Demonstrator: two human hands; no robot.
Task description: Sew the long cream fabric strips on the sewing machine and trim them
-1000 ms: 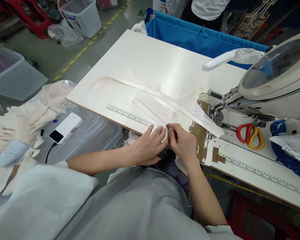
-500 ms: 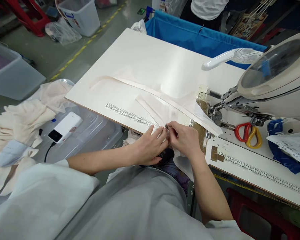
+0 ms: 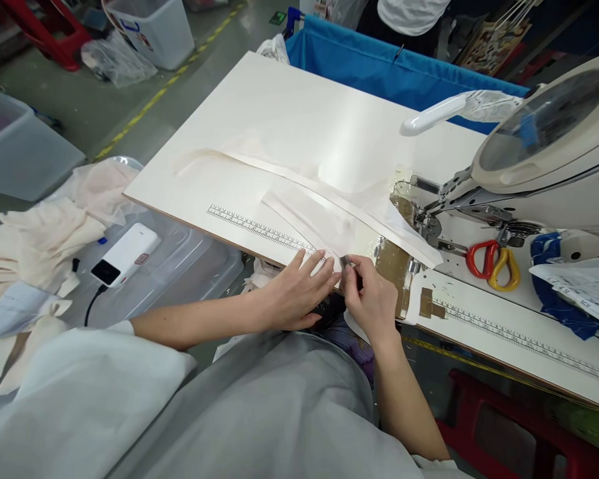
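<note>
My left hand (image 3: pixel 302 289) lies with fingers stretched out over the front edge of the white sewing table, its fingertips on a pale cream fabric piece (image 3: pixel 309 216). Just to its right, my right hand (image 3: pixel 370 293) is closed in a pinch at the tip of that fabric. A small dark thing shows between the thumb and forefinger, too small to name. Behind both hands, a long pale fabric strip (image 3: pixel 279 171) curves across the table towards the presser foot of the sewing machine (image 3: pixel 426 226). Part of the cloth hangs below my right hand.
Red-and-yellow-handled scissors (image 3: pixel 492 265) lie by the machine. Printed rulers run along the table's (image 3: pixel 279 93) front edge. To the left, cream fabric pieces (image 3: pixel 40 246) and a white device with a cable (image 3: pixel 126 255) rest on a clear plastic lid. A blue cloth bin (image 3: pixel 349 56) stands behind.
My right hand has moved slightly right and towards me, still pinched. My left fingers have flattened and spread on the fabric. The whole view has shifted a little.
</note>
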